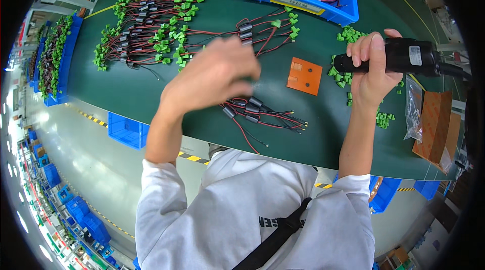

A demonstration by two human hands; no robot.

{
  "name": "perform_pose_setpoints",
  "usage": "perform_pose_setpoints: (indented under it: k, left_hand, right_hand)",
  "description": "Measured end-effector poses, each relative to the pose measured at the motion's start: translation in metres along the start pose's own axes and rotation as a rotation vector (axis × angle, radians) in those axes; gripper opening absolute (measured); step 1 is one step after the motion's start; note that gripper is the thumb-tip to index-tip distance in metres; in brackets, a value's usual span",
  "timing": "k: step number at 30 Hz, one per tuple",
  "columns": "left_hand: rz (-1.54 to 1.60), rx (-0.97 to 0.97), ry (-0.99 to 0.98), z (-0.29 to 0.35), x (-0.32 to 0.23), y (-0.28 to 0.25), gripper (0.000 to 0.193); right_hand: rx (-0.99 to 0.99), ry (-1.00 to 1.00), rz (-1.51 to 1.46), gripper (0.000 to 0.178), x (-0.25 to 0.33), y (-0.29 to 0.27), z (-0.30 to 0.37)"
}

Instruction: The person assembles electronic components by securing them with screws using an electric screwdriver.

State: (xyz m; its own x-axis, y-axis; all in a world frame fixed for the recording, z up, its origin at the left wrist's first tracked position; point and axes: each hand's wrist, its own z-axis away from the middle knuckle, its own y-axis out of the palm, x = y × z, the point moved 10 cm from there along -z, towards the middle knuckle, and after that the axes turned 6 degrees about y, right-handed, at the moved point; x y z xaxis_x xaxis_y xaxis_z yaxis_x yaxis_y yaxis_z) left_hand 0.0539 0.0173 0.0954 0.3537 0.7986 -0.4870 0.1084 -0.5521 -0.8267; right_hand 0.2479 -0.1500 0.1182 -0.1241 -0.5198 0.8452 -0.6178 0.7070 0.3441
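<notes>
My right hand (371, 68) is wrapped round a black electric screwdriver (411, 57), held level above a scatter of green terminal connectors (348, 34). My left hand (214, 73) hovers over the green table, smeared by motion, so its fingers cannot be made out well. Just below it lies a small bundle of red and black cables (252, 111) with black cylinders and bare wire ends. Beyond the hand are several cables (246, 31) with green connectors fitted on their ends. An orange fixture block (304, 75) rests flat on the table between my hands.
Rows of finished-looking cables (151, 17) cover the far left of the table. A blue bin (298, 7) of cables stands at the back. On the right lie a clear plastic bag (414, 111) and an open cardboard box (433, 126). Another blue bin (70, 53) stands off the left edge.
</notes>
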Motion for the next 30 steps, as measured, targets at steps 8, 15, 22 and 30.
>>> perform_pose_setpoints:
  k: [8, 15, 22, 30]
  left_hand:
    - [-0.025, 0.294, -0.08, 0.064, -0.032, 0.05, 0.011]
    - [0.1, 0.055, -0.204, 0.025, -0.009, 0.014, 0.009]
    - [-0.202, -0.011, -0.317, 0.02, 0.025, 0.049, 0.03]
    - [-0.148, -0.033, -0.125, 0.019, 0.051, 0.031, 0.02]
  right_hand:
    - [0.393, 0.184, 0.372, 0.062, -0.021, -0.029, -0.015]
    - [0.426, 0.008, 1.542, 0.025, -0.075, -0.042, 0.02]
    - [0.379, -0.056, 1.404, 0.019, -0.07, -0.036, 0.026]
    - [0.388, 0.437, -0.149, 0.021, -0.074, -0.013, 0.035]
